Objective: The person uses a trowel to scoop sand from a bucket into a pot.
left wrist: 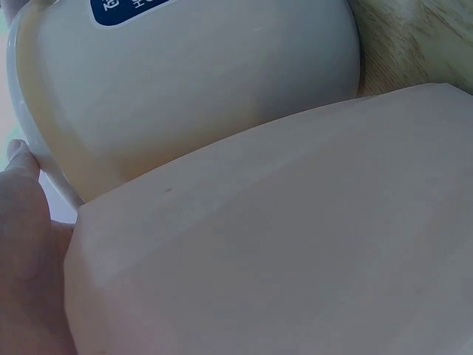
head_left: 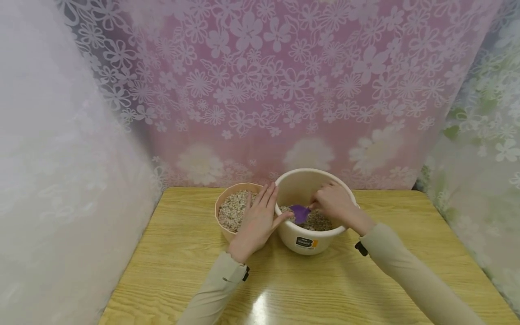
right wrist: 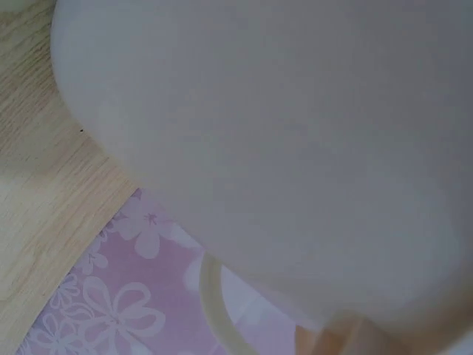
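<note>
Head view: soft, even light; white glare on table (head_left: 183, 253); diffuse shadow beside right sleeve (head_left: 406, 268). Wrist views: dimmer; right wrist, bucket (right wrist: 259, 148) in grey shade, lower right corner blurred

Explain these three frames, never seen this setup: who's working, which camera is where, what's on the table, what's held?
No machine here: a person works with a bare left hand and right hand. The wide picture looks down from the head; the two close-ups come from the left and right wrists, so near that container walls fill most of them. On the wooden table stand a peach bowl and, to its right, a larger white bucket, both holding grain-like bits. The right hand holds a purple scoop inside the bucket. The left hand rests where the containers' rims meet.
</note>
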Action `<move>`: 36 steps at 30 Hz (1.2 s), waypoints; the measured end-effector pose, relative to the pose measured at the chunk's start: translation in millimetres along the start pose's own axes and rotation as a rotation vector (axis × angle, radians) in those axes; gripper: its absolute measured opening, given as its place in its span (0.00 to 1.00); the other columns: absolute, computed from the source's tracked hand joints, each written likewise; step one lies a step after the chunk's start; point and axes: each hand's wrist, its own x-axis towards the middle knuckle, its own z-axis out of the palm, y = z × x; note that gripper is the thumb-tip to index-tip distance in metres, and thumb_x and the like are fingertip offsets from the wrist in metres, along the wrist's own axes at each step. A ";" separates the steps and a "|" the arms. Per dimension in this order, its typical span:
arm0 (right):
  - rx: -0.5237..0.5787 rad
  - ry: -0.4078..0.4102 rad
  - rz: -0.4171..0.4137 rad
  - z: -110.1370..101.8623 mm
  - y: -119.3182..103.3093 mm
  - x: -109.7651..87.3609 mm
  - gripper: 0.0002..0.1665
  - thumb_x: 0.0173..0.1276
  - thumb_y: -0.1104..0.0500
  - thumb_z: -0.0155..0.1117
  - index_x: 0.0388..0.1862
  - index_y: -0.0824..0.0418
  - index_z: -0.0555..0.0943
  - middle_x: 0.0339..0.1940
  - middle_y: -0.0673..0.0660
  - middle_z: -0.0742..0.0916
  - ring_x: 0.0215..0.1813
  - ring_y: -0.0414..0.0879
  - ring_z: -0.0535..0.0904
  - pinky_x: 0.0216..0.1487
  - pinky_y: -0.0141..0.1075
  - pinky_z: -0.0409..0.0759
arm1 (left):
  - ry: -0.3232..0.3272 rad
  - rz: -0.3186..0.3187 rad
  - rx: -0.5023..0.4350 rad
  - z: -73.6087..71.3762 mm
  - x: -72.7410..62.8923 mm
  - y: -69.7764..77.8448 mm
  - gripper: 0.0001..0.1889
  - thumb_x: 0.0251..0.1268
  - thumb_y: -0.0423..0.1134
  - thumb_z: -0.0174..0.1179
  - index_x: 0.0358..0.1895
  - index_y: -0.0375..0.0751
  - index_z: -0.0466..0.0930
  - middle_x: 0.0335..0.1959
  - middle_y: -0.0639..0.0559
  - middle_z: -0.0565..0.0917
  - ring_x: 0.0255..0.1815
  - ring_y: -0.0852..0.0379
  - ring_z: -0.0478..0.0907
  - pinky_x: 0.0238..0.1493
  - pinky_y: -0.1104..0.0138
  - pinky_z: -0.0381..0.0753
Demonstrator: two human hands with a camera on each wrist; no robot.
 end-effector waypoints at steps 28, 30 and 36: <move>0.188 0.176 0.345 -45.6 12.9 -55.8 0.10 0.70 0.53 0.69 0.42 0.57 0.91 0.31 0.55 0.90 0.37 0.55 0.83 0.53 0.60 0.71 | -0.005 0.009 -0.005 1.3 3.9 0.1 0.47 0.75 0.72 0.35 0.82 0.39 0.48 0.83 0.47 0.47 0.84 0.50 0.42 0.79 0.40 0.43; 0.195 0.171 0.345 -46.4 11.9 -58.6 0.10 0.70 0.53 0.69 0.42 0.57 0.91 0.30 0.54 0.90 0.37 0.55 0.82 0.55 0.62 0.70 | -0.007 0.008 -0.011 1.1 2.6 0.1 0.46 0.75 0.71 0.36 0.82 0.39 0.48 0.83 0.47 0.47 0.84 0.50 0.42 0.79 0.40 0.43; 0.190 0.198 0.332 -47.8 9.4 -65.0 0.09 0.70 0.52 0.70 0.40 0.56 0.91 0.29 0.52 0.89 0.33 0.51 0.81 0.40 0.51 0.71 | -0.011 0.005 -0.015 0.2 0.0 0.1 0.46 0.76 0.70 0.37 0.82 0.39 0.48 0.83 0.47 0.47 0.84 0.49 0.41 0.79 0.39 0.43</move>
